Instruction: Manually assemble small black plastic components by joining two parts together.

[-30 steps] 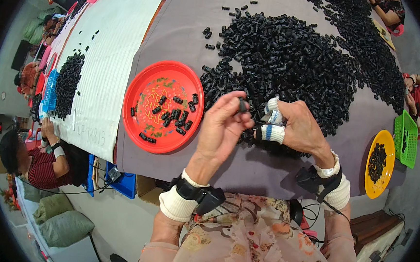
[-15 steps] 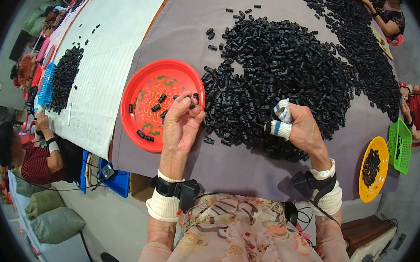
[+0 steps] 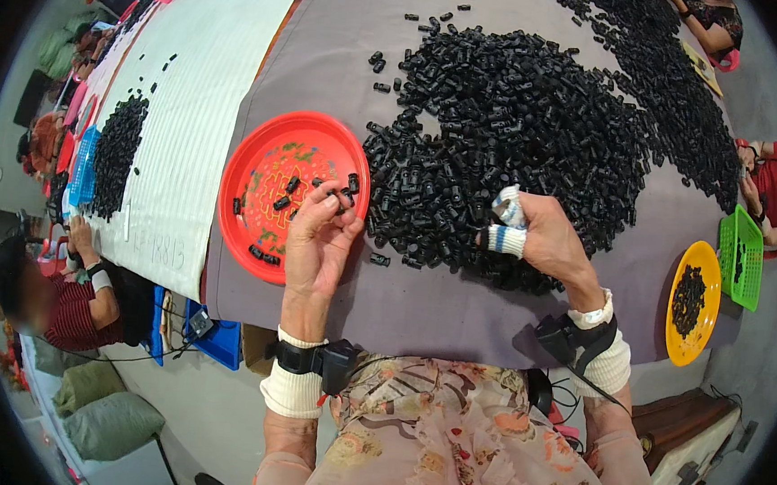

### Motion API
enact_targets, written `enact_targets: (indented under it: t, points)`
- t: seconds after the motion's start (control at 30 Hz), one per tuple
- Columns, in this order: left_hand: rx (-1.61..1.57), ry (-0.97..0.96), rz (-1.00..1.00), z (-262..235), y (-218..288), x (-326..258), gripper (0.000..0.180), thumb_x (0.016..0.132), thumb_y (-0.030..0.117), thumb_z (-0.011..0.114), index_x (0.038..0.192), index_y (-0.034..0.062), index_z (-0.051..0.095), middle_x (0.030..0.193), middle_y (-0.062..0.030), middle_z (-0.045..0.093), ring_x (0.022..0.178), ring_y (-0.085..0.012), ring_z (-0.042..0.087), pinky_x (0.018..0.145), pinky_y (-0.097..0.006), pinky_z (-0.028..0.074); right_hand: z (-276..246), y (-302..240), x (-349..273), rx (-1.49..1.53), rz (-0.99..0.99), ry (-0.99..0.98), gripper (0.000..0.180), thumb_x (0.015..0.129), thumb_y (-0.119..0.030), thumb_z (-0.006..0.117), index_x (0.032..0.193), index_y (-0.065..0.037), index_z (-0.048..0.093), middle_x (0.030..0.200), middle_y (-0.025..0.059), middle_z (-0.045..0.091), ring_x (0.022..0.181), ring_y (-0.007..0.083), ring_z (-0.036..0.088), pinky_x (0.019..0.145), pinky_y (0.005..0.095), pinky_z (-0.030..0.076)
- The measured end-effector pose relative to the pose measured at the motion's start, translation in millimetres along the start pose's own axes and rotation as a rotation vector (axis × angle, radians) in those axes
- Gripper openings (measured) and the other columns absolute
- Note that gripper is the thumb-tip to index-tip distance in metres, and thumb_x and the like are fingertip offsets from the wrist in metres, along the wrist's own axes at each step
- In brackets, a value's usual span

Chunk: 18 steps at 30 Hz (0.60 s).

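Over the right rim of a red patterned plate (image 3: 261, 134), my left hand (image 3: 321, 247) is palm up with its fingers curled together, a small black cylindrical piece (image 3: 345, 200) showing at the fingertips. Several more such pieces lie on the plate. My right hand (image 3: 555, 241) is closed in a pinch at the near side of a big heap of black pieces (image 3: 505, 124). White and blue wraps (image 3: 506, 240) cover its thumb and finger. A black piece shows at their tips, mostly hidden. Both wrists carry white cuffs and black strapped devices.
On the right stand a yellow plate (image 3: 714, 292) of small black parts and a green basket (image 3: 747, 268). A second black heap (image 3: 123, 152) and a blue basket (image 3: 85, 167) are on the white cloth at left. Co-workers sit along both sides.
The view has shifted slightly. My left hand has moved a little to the left and nearer me, still curled. My right hand remains pinched at the heap's near edge.
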<state>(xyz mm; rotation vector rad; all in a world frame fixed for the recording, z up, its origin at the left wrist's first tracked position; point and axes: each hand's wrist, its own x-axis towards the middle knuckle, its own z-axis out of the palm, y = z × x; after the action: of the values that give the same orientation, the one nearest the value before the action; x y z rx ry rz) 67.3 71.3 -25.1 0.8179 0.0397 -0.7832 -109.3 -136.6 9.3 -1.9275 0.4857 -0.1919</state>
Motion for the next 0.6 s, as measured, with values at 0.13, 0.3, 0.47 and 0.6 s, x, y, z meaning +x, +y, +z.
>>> enact_targets:
  t: [0.13, 0.3, 0.47, 0.6]
  points:
    - [-0.019, -0.126, -0.083, 31, -11, -10, 0.024, 0.082, 0.005, 0.056, 0.105, -0.0015, 0.054, 0.085, -0.0089, 0.057, 0.071, -0.0150, 0.053, 0.066, -0.031, 0.046, 4, -18, 8, -0.055, -0.079, -0.047, 0.030, 0.067, -0.022, 0.073, 0.075, 0.001, 0.056, 0.057, 0.0071, 0.051, 0.051, 0.0132, 0.045, 0.050, 0.0293, 0.040]
    - [-0.010, -0.254, -0.133, 62, -18, -21, 0.024, 0.084, 0.005, 0.055, 0.106, -0.0031, 0.055, 0.086, -0.0101, 0.057, 0.071, -0.0154, 0.053, 0.065, -0.031, 0.045, 4, -39, 13, -0.070, -0.162, -0.072, 0.037, 0.065, -0.029, 0.078, 0.077, -0.002, 0.056, 0.056, 0.0042, 0.049, 0.051, 0.0108, 0.043, 0.049, 0.0271, 0.037]
    - [0.065, -0.310, -0.176, 77, -16, -28, 0.033, 0.088, 0.011, 0.053, 0.116, -0.0050, 0.049, 0.090, -0.0112, 0.055, 0.074, -0.0157, 0.053, 0.064, -0.030, 0.043, 2, -41, 13, -0.009, -0.254, -0.082, 0.033, 0.077, -0.027, 0.066, 0.079, 0.001, 0.050, 0.063, 0.0168, 0.055, 0.058, 0.0347, 0.056, 0.053, 0.0353, 0.044]
    - [0.077, -0.311, -0.197, 84, -16, -30, 0.031, 0.088, 0.010, 0.051, 0.116, -0.0055, 0.050, 0.088, -0.0104, 0.057, 0.071, -0.0158, 0.054, 0.065, -0.031, 0.044, 0, -40, 11, 0.025, -0.306, -0.076, 0.025, 0.081, -0.021, 0.060, 0.083, 0.001, 0.049, 0.063, 0.0172, 0.055, 0.057, 0.0347, 0.056, 0.052, 0.0355, 0.043]
